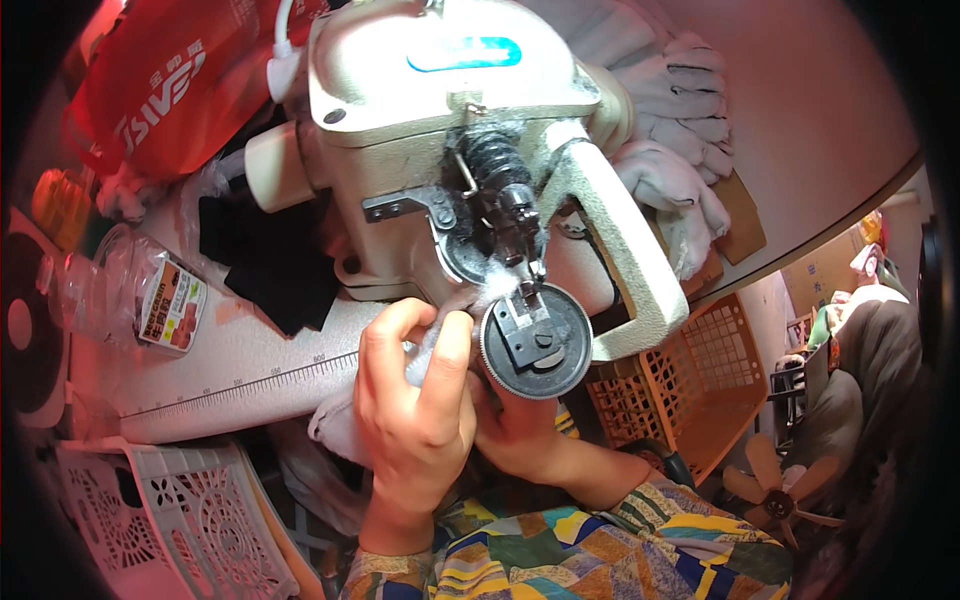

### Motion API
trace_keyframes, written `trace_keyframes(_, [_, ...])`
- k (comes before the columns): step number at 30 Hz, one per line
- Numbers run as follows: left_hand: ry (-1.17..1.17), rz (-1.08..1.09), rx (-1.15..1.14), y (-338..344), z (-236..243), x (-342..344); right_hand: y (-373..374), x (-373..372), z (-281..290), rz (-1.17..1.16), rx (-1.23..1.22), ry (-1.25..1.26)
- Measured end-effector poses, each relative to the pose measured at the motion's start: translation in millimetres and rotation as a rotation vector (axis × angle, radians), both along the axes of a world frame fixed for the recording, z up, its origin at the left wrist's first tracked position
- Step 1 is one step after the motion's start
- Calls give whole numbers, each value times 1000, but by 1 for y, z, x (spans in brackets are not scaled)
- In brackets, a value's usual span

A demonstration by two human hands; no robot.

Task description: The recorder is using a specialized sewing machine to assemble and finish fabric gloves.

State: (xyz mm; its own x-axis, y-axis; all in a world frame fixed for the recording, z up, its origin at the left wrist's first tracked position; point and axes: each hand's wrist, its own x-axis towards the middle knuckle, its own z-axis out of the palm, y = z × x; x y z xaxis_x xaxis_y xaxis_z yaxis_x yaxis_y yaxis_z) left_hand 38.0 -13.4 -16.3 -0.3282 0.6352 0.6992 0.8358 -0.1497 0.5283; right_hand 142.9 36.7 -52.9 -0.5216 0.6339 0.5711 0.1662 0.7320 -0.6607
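Observation:
A cream sewing machine [400,190] stands in front of me, its dark, lint-covered needle mechanism [505,190] above a round black toothed feed disc [575,350]. My left hand [415,400] is just left of the disc, fingers bent and closed on soft pale-grey fabric [421,362]. Some of that fabric hangs below and left of the hand; a fluffy edge reaches toward the disc's top. My right hand [515,430] is low behind the disc, and its fingers are mostly hidden by the disc and my left hand.
White gloves [660,130] are piled behind the machine. At left are a clear plastic container [135,290], black cloth [275,255] and a red bag [185,80]. A ruler-marked table edge [250,385] runs in front. Below are a white crate [190,510], an orange basket [690,370] and a fan [775,490].

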Motion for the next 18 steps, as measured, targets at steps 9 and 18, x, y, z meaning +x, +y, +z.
trace_keyframes(9, [37, 15, -25, -2, 17, -13, -4, -3, 8, 94, 62, -43])
trace_keyframes(18, [-153, -214, -59, 3, 31, -27, -6, -9, 20, 101, 13, -78])
